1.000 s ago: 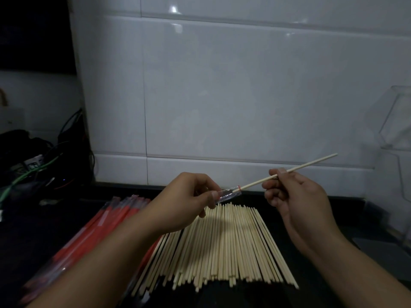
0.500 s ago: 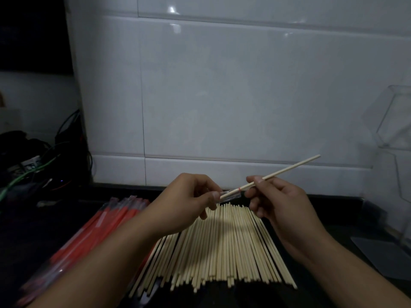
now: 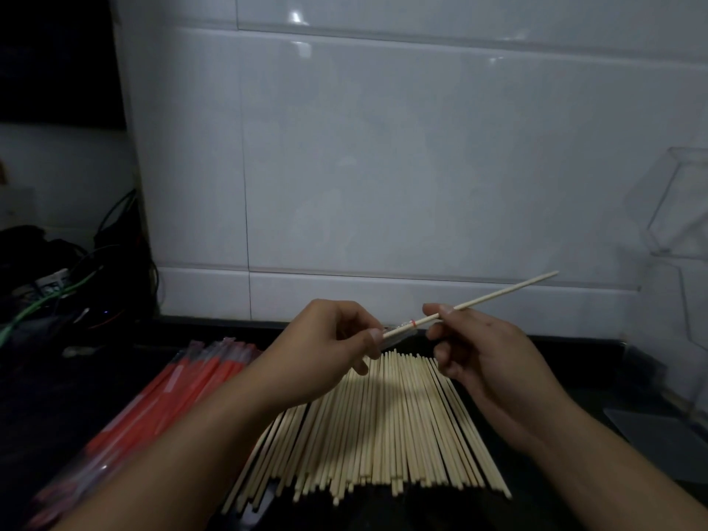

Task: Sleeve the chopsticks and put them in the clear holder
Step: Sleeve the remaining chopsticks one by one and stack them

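Note:
My right hand (image 3: 475, 350) pinches a pale chopstick (image 3: 505, 293) that slants up to the right. Its lower end sits inside the mouth of a clear plastic sleeve (image 3: 400, 333), which my left hand (image 3: 325, 346) pinches between thumb and fingers. Both hands hover above a wide pile of bare chopsticks (image 3: 383, 431) lying on the dark counter. A stack of red-and-clear sleeves (image 3: 184, 392) lies to the left of the pile. The clear holder (image 3: 685, 224) stands at the far right edge, partly cut off.
A white tiled wall (image 3: 383, 166) rises right behind the counter. Dark cables and a green wire (image 3: 46, 297) are bundled at the back left. A flat grey sheet (image 3: 659, 438) lies on the counter under the holder at the right.
The right hand slid left along the chopstick, pushing it deeper into the sleeve, then shifted its pinch. The left hand stayed in place with the sleeve.

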`<state>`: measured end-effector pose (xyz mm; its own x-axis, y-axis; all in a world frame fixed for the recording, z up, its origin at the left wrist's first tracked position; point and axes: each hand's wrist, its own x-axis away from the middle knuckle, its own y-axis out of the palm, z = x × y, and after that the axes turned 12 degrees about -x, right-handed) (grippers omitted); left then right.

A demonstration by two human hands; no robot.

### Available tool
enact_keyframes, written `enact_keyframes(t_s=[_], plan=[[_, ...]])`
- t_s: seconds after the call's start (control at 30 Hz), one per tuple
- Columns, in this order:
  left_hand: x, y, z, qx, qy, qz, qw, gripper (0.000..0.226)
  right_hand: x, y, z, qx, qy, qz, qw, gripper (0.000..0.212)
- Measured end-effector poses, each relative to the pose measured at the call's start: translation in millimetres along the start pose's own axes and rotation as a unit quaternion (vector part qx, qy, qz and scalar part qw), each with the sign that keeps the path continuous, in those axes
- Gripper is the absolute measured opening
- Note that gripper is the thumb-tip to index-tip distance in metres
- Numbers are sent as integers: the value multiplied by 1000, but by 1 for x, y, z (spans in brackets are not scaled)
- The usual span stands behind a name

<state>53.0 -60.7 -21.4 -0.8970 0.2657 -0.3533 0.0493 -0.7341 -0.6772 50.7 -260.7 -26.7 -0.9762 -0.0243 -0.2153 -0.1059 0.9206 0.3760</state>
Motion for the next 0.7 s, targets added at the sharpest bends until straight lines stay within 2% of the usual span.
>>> enact_keyframes(t_s=[0.1, 0.2, 0.3, 0.37, 0.4, 0.47, 0.57, 0.63, 0.7], plan=[[0, 1, 1, 1, 3, 5, 1000, 11, 5, 3, 5, 98, 30, -48, 994, 22], [0, 0, 0, -2, -4, 16, 1000, 12, 7, 7, 4, 114, 29, -53, 992, 26], [0, -2, -3, 1, -13, 31, 999, 13, 3, 2, -5, 117, -83, 72, 987, 58], [-1, -2, -4, 7, -17, 37, 999, 13, 1, -4, -12, 104, -138, 143, 974, 68], [-1, -2, -5, 7, -17, 37, 999, 12, 1, -7, -13, 99, -144, 147, 974, 69], [-1, -1, -5, 2, -16, 35, 999, 12, 3, -5, -12, 111, -125, 106, 980, 64], [-1, -1, -5, 0, -14, 36, 999, 12, 9, 2, -8, 161, -64, -32, 984, 54], [-1, -1, -4, 2, -13, 40, 999, 12, 14, 7, -5, 208, -45, -105, 971, 55], [-1, -2, -4, 4, -15, 44, 999, 11, 15, 8, -4, 248, -56, -107, 961, 56]])
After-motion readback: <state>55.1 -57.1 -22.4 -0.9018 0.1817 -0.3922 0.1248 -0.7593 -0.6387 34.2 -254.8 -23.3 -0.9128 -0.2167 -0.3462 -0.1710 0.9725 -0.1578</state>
